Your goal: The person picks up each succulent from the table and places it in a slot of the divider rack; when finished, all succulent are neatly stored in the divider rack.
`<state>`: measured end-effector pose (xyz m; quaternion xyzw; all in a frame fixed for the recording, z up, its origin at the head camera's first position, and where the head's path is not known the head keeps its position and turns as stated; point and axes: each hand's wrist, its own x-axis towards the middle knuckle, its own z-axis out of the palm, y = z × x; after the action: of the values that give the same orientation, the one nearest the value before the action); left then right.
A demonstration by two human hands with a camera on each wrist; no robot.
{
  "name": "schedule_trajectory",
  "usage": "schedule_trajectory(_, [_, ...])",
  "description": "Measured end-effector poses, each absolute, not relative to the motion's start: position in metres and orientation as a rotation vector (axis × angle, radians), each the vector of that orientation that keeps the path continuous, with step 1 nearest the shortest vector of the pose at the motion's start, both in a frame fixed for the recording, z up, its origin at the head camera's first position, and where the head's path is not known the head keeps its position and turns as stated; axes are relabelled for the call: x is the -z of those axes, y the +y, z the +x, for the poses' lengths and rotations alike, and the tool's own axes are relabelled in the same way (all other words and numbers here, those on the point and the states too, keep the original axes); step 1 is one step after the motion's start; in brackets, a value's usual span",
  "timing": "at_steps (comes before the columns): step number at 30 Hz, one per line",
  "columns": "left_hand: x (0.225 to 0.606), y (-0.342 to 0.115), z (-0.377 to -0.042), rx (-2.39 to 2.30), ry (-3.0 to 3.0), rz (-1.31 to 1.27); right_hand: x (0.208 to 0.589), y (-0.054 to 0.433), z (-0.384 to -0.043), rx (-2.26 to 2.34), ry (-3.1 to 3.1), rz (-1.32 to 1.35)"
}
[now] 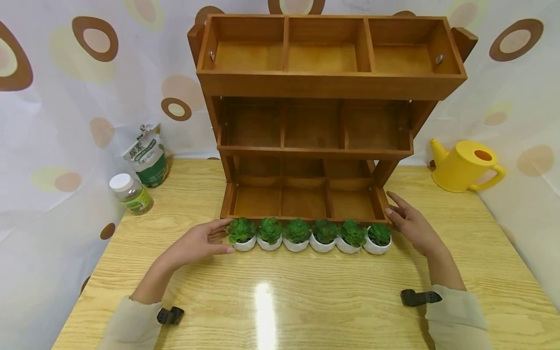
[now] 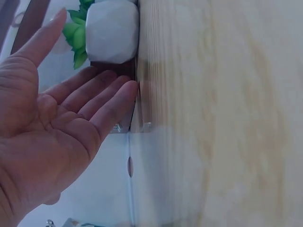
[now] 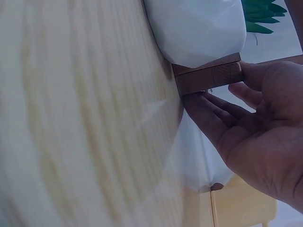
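Several small succulents in white pots stand in a row along the front of a brown wooden shelf. Beside the row's left end is my left hand, its fingers extended and the thumb apart. In the left wrist view the palm shows with nothing held, and the nearest white pot is just past the fingers. My right hand touches the shelf's lower right front corner. The right wrist view shows its thumb at the top of the wooden end and fingers along the outer side, near the rightmost pot.
A yellow watering can stands at the back right. On the left are a white-lidded jar and a green-and-white pouch. The shelf has three tiers with divided compartments. Patterned cloth hangs behind the wooden table.
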<state>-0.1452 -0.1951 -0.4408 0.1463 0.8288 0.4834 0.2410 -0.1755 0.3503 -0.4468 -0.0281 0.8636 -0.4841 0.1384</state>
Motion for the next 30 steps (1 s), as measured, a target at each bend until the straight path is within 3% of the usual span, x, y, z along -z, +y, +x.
schedule_trajectory(30, [0.444, -0.172, -0.148, -1.110, 2.553, 0.403, 0.451, 0.349, -0.171, 1.365, 2.552, -0.076])
